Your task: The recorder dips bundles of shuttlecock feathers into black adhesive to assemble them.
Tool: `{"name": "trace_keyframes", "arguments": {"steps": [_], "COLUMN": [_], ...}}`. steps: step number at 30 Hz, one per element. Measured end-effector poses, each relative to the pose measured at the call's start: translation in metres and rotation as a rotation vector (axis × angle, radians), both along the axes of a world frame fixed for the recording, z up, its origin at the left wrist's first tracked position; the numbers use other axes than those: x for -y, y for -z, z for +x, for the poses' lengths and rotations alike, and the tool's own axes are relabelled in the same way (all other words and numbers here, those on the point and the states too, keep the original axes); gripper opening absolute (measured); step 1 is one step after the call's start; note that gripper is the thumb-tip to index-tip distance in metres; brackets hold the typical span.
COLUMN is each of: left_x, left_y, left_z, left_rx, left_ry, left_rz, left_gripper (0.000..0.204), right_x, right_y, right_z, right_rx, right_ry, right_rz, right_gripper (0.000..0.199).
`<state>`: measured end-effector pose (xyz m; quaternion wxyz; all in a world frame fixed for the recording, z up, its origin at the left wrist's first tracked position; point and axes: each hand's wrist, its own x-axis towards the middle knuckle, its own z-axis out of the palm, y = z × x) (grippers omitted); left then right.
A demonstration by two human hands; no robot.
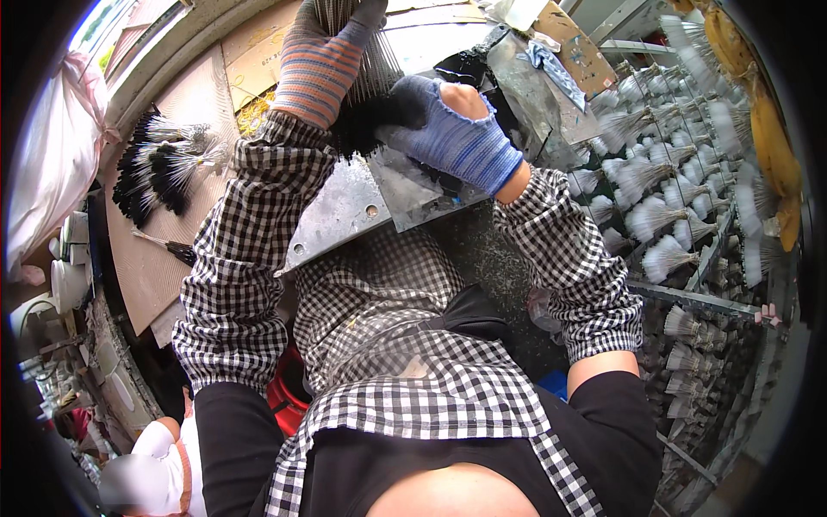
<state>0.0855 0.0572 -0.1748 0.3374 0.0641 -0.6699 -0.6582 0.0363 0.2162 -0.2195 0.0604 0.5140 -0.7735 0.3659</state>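
Note:
My left hand, in a striped orange and grey glove, is closed around a thick bundle of thin grey wires or bristles with dark tips. My right hand, in a blue glove, grips the bundle's lower dark end from the right. Both hands sit above a slanted grey metal plate on the bench. Checked sleeves cover both forearms.
Finished black-handled bristle bundles lie on cardboard at the left. A rack of upright pale bristle tufts fills the right side. Yellow rubber bands lie near the left wrist. Another person in white sits at the lower left.

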Motion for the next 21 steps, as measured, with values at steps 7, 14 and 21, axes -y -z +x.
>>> {"name": "trace_keyframes", "arguments": {"steps": [7, 14, 21], "left_x": [-0.007, -0.022, -0.033], "left_y": [0.005, -0.007, 0.015], "left_z": [-0.021, -0.01, -0.028], "left_rx": [-0.054, -0.02, -0.242], "left_ry": [-0.005, 0.237, 0.002], "left_rz": [0.201, 0.015, -1.165], "left_gripper": [0.021, 0.033, 0.04], "right_x": [0.002, -0.021, -0.031], "right_y": [0.0, 0.019, 0.048], "right_z": [-0.012, -0.043, -0.062], "right_rx": [-0.017, 0.127, 0.123], "right_ry": [0.076, 0.018, 0.048], "right_rz": [0.029, 0.004, 0.262], "right_gripper": [0.042, 0.039, 0.043]}}
